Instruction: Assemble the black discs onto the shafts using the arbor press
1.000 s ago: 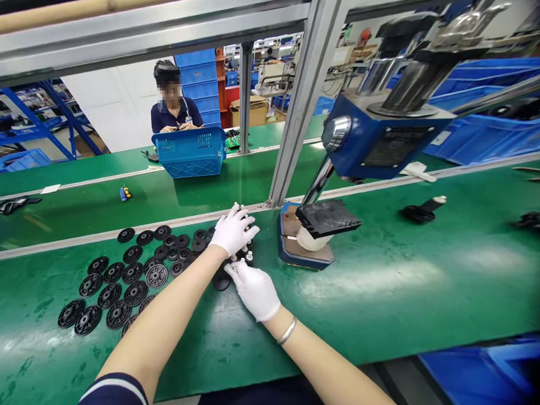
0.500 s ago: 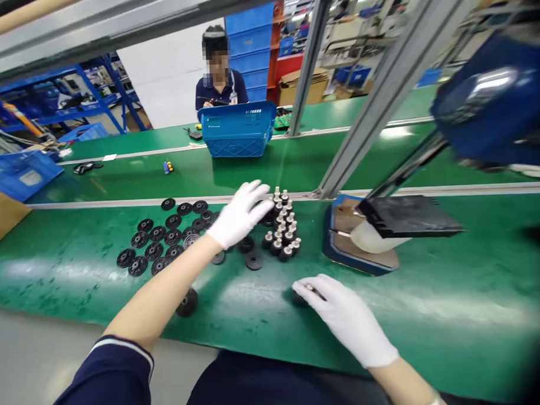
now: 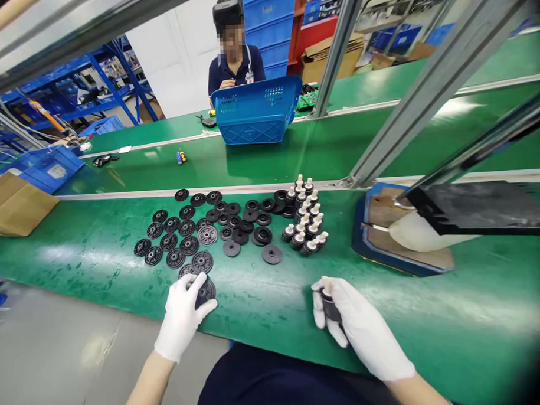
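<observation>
My left hand (image 3: pixel 180 315), in a white glove, is at the bench's near side with its thumb and fingers around a black ribbed disc (image 3: pixel 206 291), partly covering it. Another black disc (image 3: pixel 202 262) lies just beyond those fingertips. My right hand (image 3: pixel 363 326), gloved too, holds a black cylindrical part with a pale stem (image 3: pixel 331 308) upright between thumb and fingers. Several similar stemmed parts (image 3: pixel 306 219) stand grouped farther back. To their left, several smaller black discs (image 3: pixel 239 224) lie close together, and larger ribbed discs (image 3: pixel 177 229) spread out beyond them.
A blue-edged press-like stand (image 3: pixel 399 245) with a black plate occupies the right side. Behind the rail sits a blue basket (image 3: pixel 258 117), with a seated person (image 3: pixel 235 65) beyond. A slanted metal post (image 3: pixel 399 103) rises at right; a cardboard box (image 3: pixel 19 202) is far left.
My left hand has come back from beside the stemmed parts to the near disc at left. My right hand has lifted and turned, showing the stemmed part. The view has shifted.
</observation>
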Available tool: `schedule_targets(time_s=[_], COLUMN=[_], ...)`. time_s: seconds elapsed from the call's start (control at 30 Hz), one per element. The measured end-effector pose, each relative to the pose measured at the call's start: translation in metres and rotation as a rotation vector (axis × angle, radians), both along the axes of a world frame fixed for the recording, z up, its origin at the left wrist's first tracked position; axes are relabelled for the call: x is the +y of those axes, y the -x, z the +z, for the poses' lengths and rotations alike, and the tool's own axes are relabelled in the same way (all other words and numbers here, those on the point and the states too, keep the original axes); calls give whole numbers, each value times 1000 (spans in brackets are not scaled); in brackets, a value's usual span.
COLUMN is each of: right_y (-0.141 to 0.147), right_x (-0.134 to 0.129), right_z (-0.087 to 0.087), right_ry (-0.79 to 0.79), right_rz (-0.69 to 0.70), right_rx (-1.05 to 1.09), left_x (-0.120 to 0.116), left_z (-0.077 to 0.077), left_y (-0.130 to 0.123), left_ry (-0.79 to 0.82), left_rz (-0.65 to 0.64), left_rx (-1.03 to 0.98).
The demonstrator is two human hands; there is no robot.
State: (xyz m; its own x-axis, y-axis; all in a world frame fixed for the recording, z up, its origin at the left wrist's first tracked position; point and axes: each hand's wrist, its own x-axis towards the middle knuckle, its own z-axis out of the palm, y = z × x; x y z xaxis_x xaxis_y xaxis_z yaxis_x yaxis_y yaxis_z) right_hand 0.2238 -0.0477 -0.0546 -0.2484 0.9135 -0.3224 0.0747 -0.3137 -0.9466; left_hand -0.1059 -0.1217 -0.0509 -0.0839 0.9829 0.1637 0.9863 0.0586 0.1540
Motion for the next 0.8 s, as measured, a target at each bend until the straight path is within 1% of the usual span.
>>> schedule_targets(time_s=[0.03,0.1,0.2,0.3,0.4,0.47,0.5,0.57,0.63,0.73,0.8], right_y=[2,5,7,6,3,1,-1,-3,-4,-3,-1], right_x=[-1,-4,-7,-9,-11,-13,-14,-16,-18,-18,-17], right_z=[2,4,4,4,5,7,8,10,12,12,10], right_ry=[55,117,96,81,111,88,70,55,67,111,135], right_rz=[-15,-19,20,7,10,-1,-16,-21,4,22,-20], right_rx=[100,216,291,398,433,405,380,319,276,309,369], left_x=[3,10,27,51,70,74,74,71,70,75,80], left_z=[-2,-3,1,10,24,32,34,37,39,46,52], left_y=[-3,-10,-22,-32,-44,-53,-59,-71,-86,-106,-117], left_ry=[8,32,74,136,220,275,301,356,414,481,521], left_rz=[-34,-129,-250,-302,-301,-326,-364,-455,-523,-572,-589], left_rx=[-8,-28,-29,33,139,193,199,172,129,91,66])
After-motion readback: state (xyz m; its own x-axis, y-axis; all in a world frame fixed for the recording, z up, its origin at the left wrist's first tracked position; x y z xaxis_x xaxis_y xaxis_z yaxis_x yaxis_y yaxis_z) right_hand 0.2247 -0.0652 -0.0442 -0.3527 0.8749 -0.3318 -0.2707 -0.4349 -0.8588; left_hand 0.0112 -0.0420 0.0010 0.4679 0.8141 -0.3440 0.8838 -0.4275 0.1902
